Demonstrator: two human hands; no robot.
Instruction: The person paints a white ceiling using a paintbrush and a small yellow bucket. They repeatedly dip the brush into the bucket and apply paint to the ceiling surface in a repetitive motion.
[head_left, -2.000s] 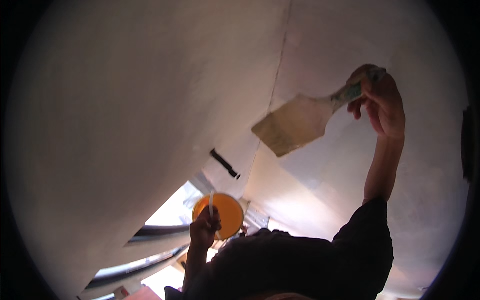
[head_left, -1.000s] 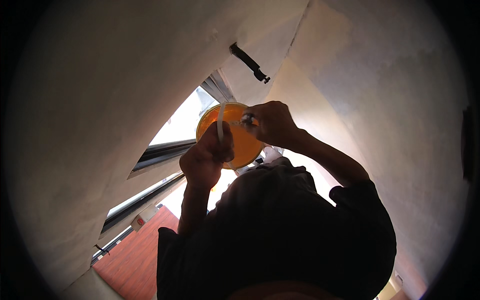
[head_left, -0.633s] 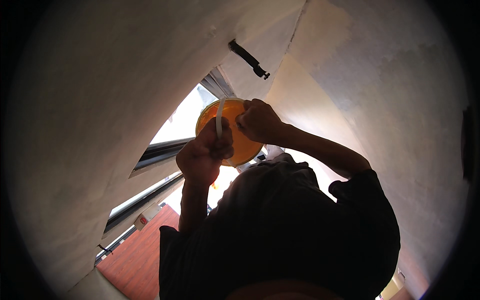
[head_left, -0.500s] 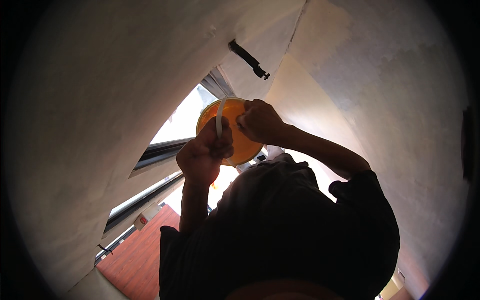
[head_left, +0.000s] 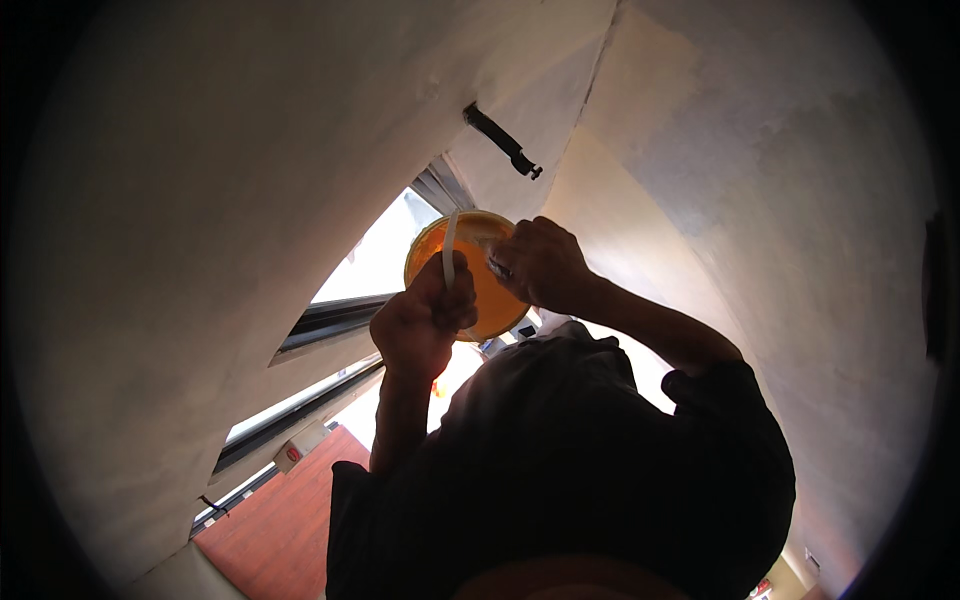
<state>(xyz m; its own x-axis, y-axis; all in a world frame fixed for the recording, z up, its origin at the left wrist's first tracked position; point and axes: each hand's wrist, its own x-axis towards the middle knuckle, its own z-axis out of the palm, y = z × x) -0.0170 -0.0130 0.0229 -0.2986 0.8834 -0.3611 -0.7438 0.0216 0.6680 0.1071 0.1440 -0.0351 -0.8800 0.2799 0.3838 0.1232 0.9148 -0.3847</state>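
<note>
My left hand (head_left: 420, 325) is raised in front of me and grips the white handle (head_left: 449, 250) of a small orange bucket (head_left: 492, 295), holding it up near the window. My right hand (head_left: 540, 265) is curled over the bucket's rim, closed on the handle of a paint brush (head_left: 497, 268). The brush's wide head is hidden inside the bucket. Both forearms rise from my dark-sleeved shirt (head_left: 580, 470), which fills the lower middle of the view.
Pale plastered walls meet in a corner (head_left: 600, 60) above the bucket. A black latch (head_left: 503, 142) is fixed to the wall. A window with dark frames (head_left: 330, 320) opens at the left, and a red-brown surface (head_left: 275, 515) lies below it.
Two seconds ago my right hand held the wide brush up against the wall. It has come down to the bucket, and the brush head now sits inside it. The left hand stays on the handle.
</note>
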